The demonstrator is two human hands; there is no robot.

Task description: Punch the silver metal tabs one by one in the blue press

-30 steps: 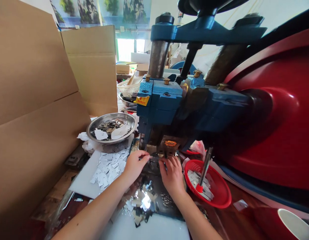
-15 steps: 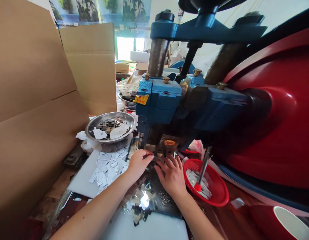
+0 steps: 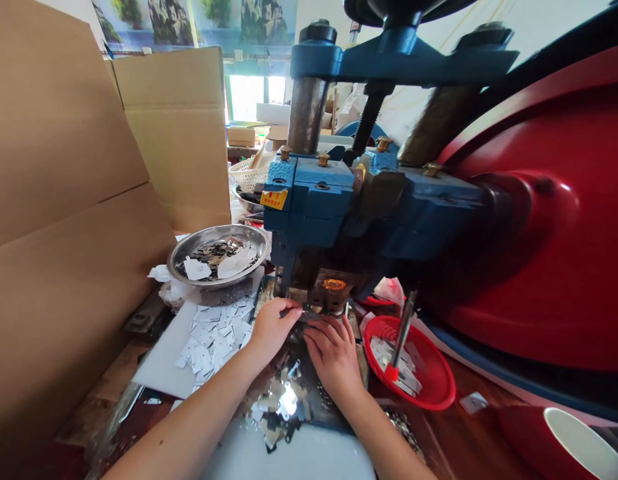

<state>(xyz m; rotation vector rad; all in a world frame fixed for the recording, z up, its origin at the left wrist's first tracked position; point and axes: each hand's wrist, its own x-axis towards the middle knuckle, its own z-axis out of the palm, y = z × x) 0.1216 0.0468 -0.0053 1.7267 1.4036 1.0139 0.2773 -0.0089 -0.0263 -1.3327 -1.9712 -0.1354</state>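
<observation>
My left hand (image 3: 273, 328) pinches the edge of a small thin metal plate (image 3: 305, 315) between thumb and forefinger, at the front of the die under a blue press (image 3: 309, 220). Most of the plate is hidden by my fingers and the tooling. Beside it, my right hand (image 3: 335, 357) lies palm down with its fingers stretched toward the die, the fingertips close to the plate. Whether they touch it I cannot tell. Below my hands, several shiny metal pieces (image 3: 281, 403) are scattered on the dark press bed. A heap of flat pale plates (image 3: 216, 340) lies to the left of my left hand.
A steel bowl (image 3: 176, 275) of metal bits stands at the left, before cardboard (image 3: 173, 147). A red basket (image 3: 446, 393) with pale plates sits to the right, a metal rod (image 3: 405, 327) standing over it. The large red flywheel (image 3: 529, 267) fills the right side.
My right hand has shifted slightly left, and its fingers are closer together. The left hand keeps its pinch at the die. The whole view has moved slightly.
</observation>
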